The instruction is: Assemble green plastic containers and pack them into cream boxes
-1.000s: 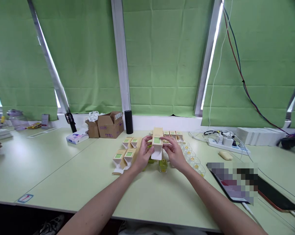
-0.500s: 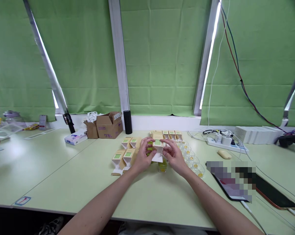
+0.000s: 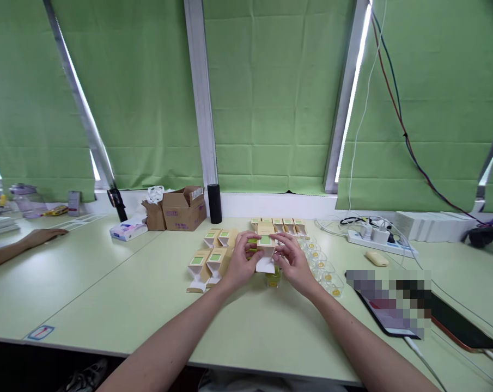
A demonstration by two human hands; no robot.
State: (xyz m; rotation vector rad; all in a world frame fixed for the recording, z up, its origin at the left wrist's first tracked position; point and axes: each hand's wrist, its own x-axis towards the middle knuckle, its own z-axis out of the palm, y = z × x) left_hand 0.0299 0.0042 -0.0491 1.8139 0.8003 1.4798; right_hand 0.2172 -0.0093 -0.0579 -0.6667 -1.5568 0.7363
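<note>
- Small carton (image 3: 266,245), one, is held at the middle of the frame, its green panel facing up toward the camera and its white flap hanging open at the near end.
- Left hand (image 3: 243,261) grips the carton's left side, fingers bent, thumb near the flap; right hand (image 3: 292,262) grips its right side the same way — both are closed on it, with the carton between them.
- Both forearms reach up from the bottom edge and converge at the centre, wrists just above the table (image 3: 148,305).
- One green jar (image 3: 273,279) shows plainly below the flap; more green shows behind the fingers, too hidden to count.
- Four open cartons (image 3: 216,259) lie left of centre, two behind two.
- Behind the hands runs a row of cartons (image 3: 288,226) — at least four.
- Right of the hands, at least five clear cups (image 3: 326,276) stand close together.
- Two phones (image 3: 383,305) lie at lower right.
- Two cardboard boxes (image 3: 184,211) and one black cylinder (image 3: 214,204) stand left of centre, by the wall.
- At the left edge, another person's hand (image 3: 46,236) rests on the table.
</note>
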